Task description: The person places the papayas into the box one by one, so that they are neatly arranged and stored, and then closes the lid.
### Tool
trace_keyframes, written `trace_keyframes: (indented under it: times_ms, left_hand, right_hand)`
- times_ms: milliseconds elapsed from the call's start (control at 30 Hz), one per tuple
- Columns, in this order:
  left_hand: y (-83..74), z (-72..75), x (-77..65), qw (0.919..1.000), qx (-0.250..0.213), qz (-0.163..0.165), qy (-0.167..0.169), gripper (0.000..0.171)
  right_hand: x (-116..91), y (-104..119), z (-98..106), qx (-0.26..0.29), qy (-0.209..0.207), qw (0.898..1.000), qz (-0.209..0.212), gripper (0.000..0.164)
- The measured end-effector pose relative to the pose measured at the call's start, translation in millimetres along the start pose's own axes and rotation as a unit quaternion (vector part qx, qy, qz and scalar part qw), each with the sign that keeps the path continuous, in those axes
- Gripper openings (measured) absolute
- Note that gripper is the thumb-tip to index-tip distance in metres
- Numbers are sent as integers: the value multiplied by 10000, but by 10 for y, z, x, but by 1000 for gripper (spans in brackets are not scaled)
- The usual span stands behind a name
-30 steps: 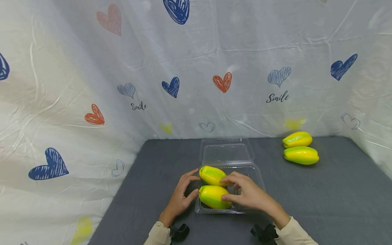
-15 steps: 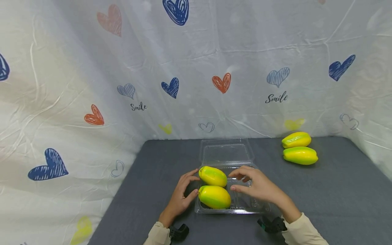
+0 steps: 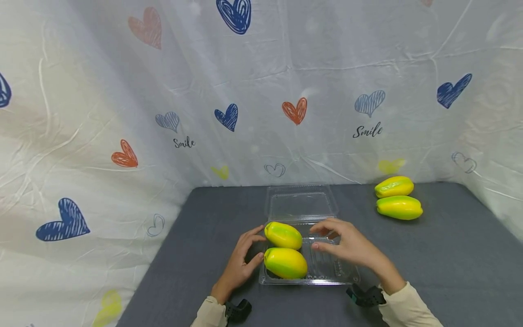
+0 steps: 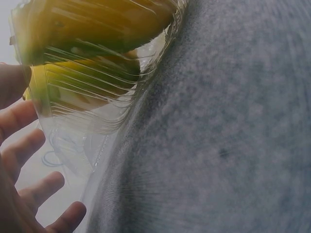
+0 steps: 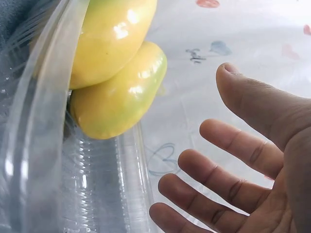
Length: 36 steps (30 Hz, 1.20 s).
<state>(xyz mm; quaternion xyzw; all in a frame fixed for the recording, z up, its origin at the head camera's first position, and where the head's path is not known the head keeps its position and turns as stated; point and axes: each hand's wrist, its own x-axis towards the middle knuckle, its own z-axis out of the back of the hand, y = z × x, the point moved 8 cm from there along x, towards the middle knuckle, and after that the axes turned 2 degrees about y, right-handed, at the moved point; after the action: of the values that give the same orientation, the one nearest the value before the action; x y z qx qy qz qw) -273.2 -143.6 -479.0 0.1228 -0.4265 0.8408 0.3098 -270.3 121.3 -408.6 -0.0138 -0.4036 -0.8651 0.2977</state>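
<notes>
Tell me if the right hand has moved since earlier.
Yes: against the box in the head view, the right hand has shifted right and up the picture, away from the boxed fruits.

Pale cream sleeves (image 3: 408,309) and dark, rounded wrist-worn devices (image 3: 239,311)

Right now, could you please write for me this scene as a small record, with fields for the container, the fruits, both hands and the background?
Container: clear plastic, on the grey table; lid open, toward the back
Fruits inside: two, yellow-green, in the left half; rear inner fruit, front inner fruit
Fruits outside: two, at the table's far right; rear outer fruit, front outer fruit
Left hand: at the container's left side, fingers spread; contact unclear
Right hand: above the container's right part, holding nothing
Background: white curtain with hearts
</notes>
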Motion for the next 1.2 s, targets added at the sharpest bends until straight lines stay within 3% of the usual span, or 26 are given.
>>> trace_keyframes:
  times_ms: [367, 800, 1200]
  left_hand:
    - [17, -8, 5, 10000, -11, -19, 25, 32]
    - [52, -13, -18, 10000, 69, -6, 14, 33]
    - [48, -12, -13, 10000, 80, -9, -9, 33]
  right_hand:
    - [-37, -85, 84, -104, -128, 9999, -37, 36]
    - [-200, -214, 302, -538, -801, 9951, -198, 33]
    - [-307, -379, 463, -784, -1131, 9902, -225, 36]
